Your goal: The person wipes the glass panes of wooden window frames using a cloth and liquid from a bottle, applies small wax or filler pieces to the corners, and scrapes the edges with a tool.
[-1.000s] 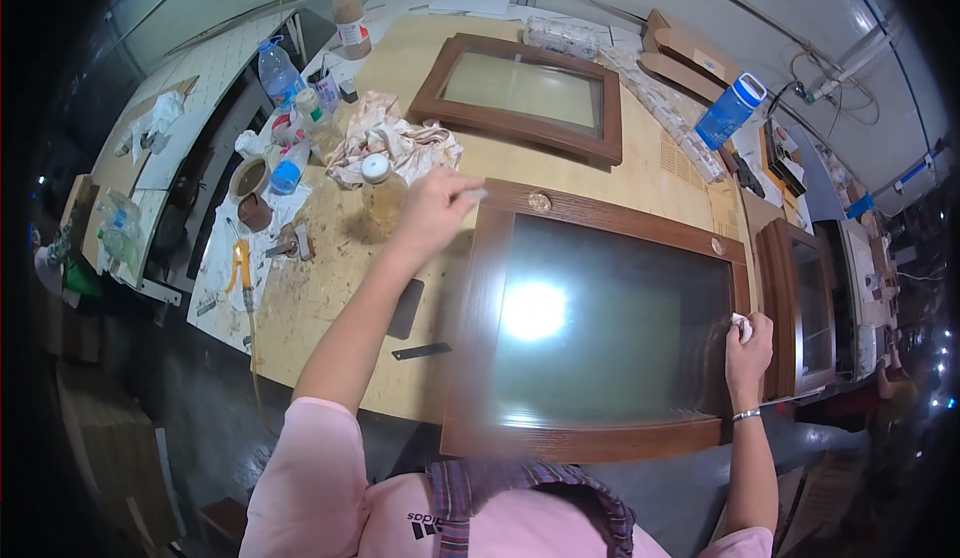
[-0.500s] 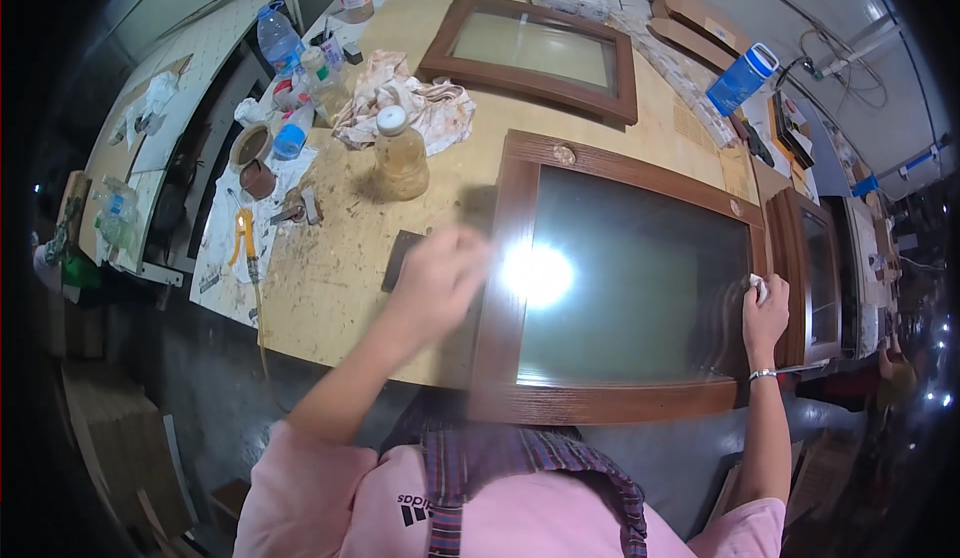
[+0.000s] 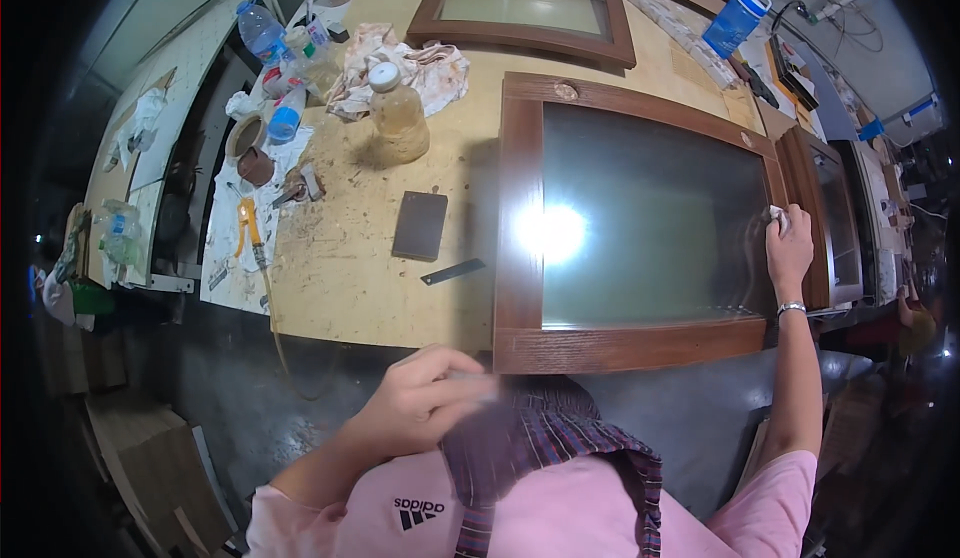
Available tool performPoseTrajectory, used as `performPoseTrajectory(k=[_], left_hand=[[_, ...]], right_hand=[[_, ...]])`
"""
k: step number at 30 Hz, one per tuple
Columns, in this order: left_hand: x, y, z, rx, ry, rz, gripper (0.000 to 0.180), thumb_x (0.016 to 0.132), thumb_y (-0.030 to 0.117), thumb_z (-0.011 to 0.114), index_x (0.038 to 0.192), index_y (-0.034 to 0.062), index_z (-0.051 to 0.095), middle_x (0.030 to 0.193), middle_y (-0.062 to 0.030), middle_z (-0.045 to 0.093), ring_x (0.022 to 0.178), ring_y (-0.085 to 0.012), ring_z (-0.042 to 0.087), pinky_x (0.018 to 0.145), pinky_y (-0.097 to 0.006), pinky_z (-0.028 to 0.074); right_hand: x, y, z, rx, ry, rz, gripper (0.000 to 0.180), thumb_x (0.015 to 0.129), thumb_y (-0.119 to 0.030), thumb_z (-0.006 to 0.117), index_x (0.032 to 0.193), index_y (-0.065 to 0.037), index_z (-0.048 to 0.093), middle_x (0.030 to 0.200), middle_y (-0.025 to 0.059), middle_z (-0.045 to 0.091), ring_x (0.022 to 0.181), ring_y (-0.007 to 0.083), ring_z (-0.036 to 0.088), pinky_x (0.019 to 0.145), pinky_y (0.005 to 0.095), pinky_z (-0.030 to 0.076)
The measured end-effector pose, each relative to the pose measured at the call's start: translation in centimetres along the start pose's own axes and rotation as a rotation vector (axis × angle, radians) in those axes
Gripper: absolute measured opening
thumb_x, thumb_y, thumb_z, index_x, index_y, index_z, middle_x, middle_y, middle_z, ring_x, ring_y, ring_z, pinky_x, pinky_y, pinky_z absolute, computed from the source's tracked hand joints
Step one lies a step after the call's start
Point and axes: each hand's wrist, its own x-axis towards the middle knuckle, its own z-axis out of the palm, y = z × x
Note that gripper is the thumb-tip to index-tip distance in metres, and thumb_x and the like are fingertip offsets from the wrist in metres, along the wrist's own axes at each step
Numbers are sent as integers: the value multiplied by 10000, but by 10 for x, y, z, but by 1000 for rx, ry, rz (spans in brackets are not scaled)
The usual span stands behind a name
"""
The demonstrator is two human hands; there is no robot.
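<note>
A brown wooden framed glass panel [image 3: 640,348] lies on the table in front of me, a bright lamp reflection on its glass. My right hand [image 3: 790,248] is closed on a small wad of white cloth [image 3: 778,218], pressed at the panel's right rail. My left hand [image 3: 428,393] hovers off the table's front edge, close to my apron, near the panel's lower left corner. Its fingers are curled together, with blurred tips; what they hold, if anything, is unclear. Left of the panel lie a dark rectangular block [image 3: 420,225] and a thin dark metal strip [image 3: 453,271].
A second glazed frame [image 3: 520,43] lies at the back. Left on the worktable [image 3: 350,298] are a bottle of yellowish liquid [image 3: 400,123], stained rags [image 3: 440,73] and an orange-handled air gun [image 3: 248,226] with its hose. More framed panels [image 3: 815,208] stand at the right.
My left hand has moved from the panel's left side back toward my body, uncovering the dark block and metal strip. The view has shifted; my right hand stays at the right rail.
</note>
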Motion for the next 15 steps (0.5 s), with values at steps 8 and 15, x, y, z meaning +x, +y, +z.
performPoseTrajectory(k=[8,15], left_hand=[[-9,15,28,96,246,-104,329,762,-58,715,1083,7,740,1022,-144,680,891,-249,681,762,-315,536],[-3,34,18,313,212,-64,303,755,-58,703,1044,26,737,1059,-134,674,964,-296,666,812,-348,535]], right_hand=[[1,-5,3,41,18,-18,206,879,-195,587,1054,-87,582,1093,136,608,969,401,626,801,503,522],[-2,-9,1,61,-1,7,216,867,-187,604,1062,-96,594,1087,129,610,970,387,624,805,486,521]])
